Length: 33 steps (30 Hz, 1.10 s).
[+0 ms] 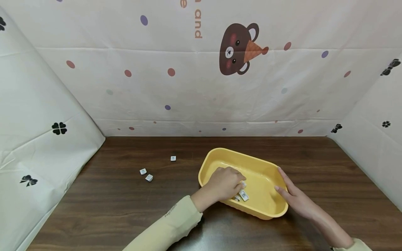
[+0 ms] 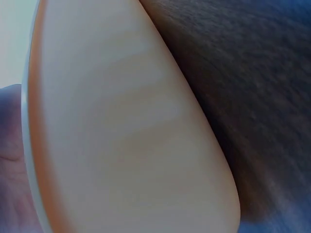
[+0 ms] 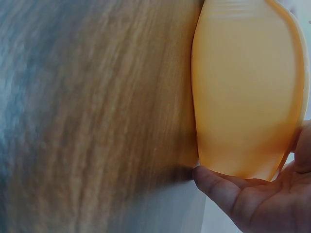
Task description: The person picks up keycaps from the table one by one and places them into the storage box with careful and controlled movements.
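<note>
A yellow plastic basin (image 1: 257, 184) sits at a slant on the table, and its outer wall fills much of both wrist views. My left hand (image 1: 224, 183) reaches over the near left wall into it with fingers bent. A small white block (image 1: 243, 183) shows between the thumb and forefinger, partly hidden. Just below that hand, a longer white block (image 1: 243, 195) with a dark mark and another small one (image 1: 237, 198) lie on the basin floor. My right hand (image 1: 296, 198) grips the basin's right end, thumb over the rim and fingers along the outside.
Left of the basin on the dark wooden table (image 1: 110, 209) lie three small white blocks: one alone (image 1: 173, 158) farther back, and a close pair (image 1: 143, 171). A printed white cloth (image 1: 201, 94) stands behind the table and along both sides.
</note>
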Each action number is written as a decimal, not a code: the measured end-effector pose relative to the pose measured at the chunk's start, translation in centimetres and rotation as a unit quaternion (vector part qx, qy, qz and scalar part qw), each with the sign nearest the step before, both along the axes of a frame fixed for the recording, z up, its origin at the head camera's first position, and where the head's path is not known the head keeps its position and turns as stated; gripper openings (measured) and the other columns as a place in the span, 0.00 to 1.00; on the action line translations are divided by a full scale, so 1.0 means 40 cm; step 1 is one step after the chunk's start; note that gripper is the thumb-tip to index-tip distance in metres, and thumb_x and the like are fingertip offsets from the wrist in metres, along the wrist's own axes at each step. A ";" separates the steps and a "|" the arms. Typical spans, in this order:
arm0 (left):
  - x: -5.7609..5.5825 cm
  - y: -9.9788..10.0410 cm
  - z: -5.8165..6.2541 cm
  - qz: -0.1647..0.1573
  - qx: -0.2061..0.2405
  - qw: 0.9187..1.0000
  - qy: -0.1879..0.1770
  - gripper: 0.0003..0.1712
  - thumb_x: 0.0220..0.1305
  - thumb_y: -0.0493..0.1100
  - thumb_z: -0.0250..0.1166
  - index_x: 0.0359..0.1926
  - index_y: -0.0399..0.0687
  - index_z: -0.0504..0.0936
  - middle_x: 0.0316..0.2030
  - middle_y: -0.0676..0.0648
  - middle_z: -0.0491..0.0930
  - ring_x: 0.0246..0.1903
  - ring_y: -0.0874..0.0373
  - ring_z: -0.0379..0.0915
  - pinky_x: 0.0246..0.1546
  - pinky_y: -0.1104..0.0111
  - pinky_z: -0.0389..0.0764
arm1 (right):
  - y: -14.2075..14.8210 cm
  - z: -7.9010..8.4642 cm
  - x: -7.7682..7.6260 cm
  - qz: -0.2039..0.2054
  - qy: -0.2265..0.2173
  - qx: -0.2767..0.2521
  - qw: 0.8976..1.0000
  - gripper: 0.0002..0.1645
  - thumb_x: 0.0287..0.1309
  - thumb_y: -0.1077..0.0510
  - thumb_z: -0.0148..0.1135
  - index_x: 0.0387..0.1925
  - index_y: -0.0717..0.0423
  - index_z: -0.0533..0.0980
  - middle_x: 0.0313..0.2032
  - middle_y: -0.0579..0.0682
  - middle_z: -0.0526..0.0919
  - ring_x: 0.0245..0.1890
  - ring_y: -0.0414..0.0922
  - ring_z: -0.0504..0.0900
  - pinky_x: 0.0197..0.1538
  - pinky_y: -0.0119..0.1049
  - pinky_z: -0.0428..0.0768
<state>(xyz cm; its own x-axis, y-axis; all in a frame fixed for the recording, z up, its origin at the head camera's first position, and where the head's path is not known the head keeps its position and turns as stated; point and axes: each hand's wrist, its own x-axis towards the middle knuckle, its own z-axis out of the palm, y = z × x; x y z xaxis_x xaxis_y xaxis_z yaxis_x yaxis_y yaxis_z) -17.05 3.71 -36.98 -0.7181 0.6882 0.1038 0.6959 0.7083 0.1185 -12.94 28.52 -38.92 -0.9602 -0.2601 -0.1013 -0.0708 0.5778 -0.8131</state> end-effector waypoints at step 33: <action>0.020 -0.050 -0.002 0.017 -0.042 0.998 0.050 0.27 0.69 0.60 0.40 0.66 0.60 0.62 0.65 0.54 0.60 0.66 0.59 0.51 0.62 0.52 0.55 | 0.002 0.000 -0.005 0.002 -0.010 0.003 1.000 0.43 0.67 0.48 0.45 0.71 0.48 0.32 0.69 0.64 0.34 0.65 0.64 0.38 0.45 0.07 0.46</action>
